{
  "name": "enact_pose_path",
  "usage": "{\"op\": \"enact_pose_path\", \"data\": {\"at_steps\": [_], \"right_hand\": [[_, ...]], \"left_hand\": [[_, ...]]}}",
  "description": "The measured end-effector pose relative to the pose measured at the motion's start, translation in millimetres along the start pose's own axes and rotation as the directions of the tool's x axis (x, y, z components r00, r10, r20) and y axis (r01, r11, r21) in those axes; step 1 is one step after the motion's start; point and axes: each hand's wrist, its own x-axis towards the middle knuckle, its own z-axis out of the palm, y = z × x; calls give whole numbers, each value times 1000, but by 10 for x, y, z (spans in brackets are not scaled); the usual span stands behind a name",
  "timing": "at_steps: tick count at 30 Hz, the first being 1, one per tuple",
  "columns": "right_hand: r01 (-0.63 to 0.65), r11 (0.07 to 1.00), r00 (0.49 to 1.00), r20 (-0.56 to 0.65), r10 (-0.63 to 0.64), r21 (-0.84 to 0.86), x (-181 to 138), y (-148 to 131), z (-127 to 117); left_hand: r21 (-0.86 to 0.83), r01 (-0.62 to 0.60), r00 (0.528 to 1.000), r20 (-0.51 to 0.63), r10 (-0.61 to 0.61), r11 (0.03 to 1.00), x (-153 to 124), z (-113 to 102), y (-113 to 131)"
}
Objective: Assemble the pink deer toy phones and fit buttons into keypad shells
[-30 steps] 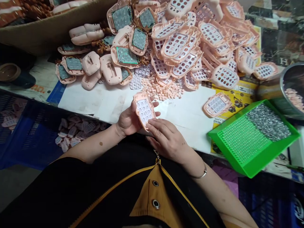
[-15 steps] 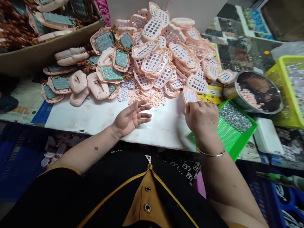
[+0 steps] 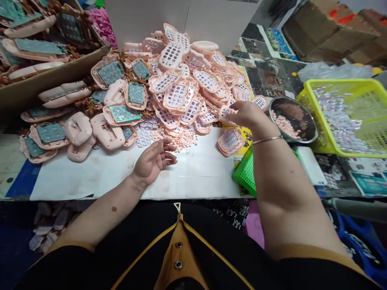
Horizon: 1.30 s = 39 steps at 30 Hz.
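My left hand (image 3: 152,161) rests palm up over the white work surface (image 3: 193,179), fingers loosely spread and holding nothing. Just beyond it lie small peach plastic buttons (image 3: 184,141) and translucent keypad pieces (image 3: 146,131). My right hand (image 3: 248,114) reaches to the right edge of a heap of pink toy-phone shells (image 3: 178,96) with holed fronts. Its thumb and fingers close on the edge of one pink shell (image 3: 224,113); the fingertips are partly hidden. A small stack of shells with a keypad piece on top (image 3: 230,140) sits below that hand.
Pink housings with green circuit boards (image 3: 51,133) are piled at the left, beside a full cardboard box (image 3: 87,60). To the right are a metal bowl (image 3: 313,133), a yellow basket (image 3: 332,151) and a green tray (image 3: 246,171), partly behind my right forearm.
My right hand has left the shell now lying on the stack and moved up to another shell in the heap. My left hand stays open. The camera view has shifted right.
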Motion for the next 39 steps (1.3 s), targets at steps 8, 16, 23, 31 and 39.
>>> {"op": "enact_pose_path", "data": {"at_steps": [8,16,23,31,39], "right_hand": [[112,989,986,116,-123,95,-164,168,-59],[344,938,905,285,-315,-54,-731,197,46],[399,914,895,254,-368,-81,-940,380,151],[357,933,919,200,-340,-54,-755,589,134],[140,989,986,95,-135,-54,134,274,177]], "left_hand": [[52,13,1000,-2,-13,999,33,9,23],[59,-17,1000,-19,18,998,73,19,21],[63,-15,999,-36,17,998,85,19,25],[70,-4,1000,-16,5,998,80,5,15],[61,-12,1000,-16,13,998,94,21,27]]}}
